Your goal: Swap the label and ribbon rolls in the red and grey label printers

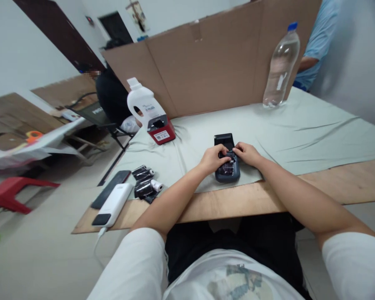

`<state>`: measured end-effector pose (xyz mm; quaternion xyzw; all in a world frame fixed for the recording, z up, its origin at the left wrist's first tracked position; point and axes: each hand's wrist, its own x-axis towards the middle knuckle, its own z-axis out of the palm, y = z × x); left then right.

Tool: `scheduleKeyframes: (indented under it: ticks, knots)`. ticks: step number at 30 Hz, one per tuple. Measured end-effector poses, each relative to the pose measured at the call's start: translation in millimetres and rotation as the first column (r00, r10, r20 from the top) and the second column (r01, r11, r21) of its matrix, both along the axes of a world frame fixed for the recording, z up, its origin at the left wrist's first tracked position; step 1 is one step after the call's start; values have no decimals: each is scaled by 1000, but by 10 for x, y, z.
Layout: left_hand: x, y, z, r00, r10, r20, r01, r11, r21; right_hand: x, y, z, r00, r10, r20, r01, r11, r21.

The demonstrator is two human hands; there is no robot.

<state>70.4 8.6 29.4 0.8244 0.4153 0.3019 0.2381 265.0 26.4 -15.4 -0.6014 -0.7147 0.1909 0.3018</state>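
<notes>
A dark handheld device (226, 168) with an opened lid lies on the pale green cloth (300, 129) near the table's front edge. My left hand (211, 159) rests on its left side, fingers curled and pinching at the open compartment. My right hand (247, 153) presses from the right, fingertips pinched at the same spot in the middle of the device. What the fingertips hold inside is too small to make out.
Left of me lie several paper rolls (145, 183), a white power bank (112, 205) and a black phone (110, 189). A white jug (143, 102), a red box (161, 130), a clear bottle (281, 66) and a cardboard screen (212, 62) stand behind. Other people sit beyond.
</notes>
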Motion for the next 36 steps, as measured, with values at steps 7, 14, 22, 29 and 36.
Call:
scheduleKeyframes:
  ticks: [7, 14, 22, 29, 36]
  knots:
    - [11, -40, -101, 991, 24, 129, -40, 991, 126, 0, 4, -3, 1000, -8, -10, 8, 1000, -8]
    - [-16, 46, -184, 997, -50, 57, 50, 999, 3, 13, -3, -14, 998, -2, -57, 1, 1000, -10]
    - [-136, -110, -38, 991, -44, -123, 67, 979, 192, -9, -9, -13, 936, 72, -344, -91, 995, -42]
    - [-177, -214, -16, 993, 84, -83, -47, 925, 376, 13, -61, 58, 773, 140, -619, -215, 975, -49]
    - [-194, -78, -147, 1000, -25, -6, 25, 996, 85, 14, -123, 122, 960, 211, -183, -212, 977, 11]
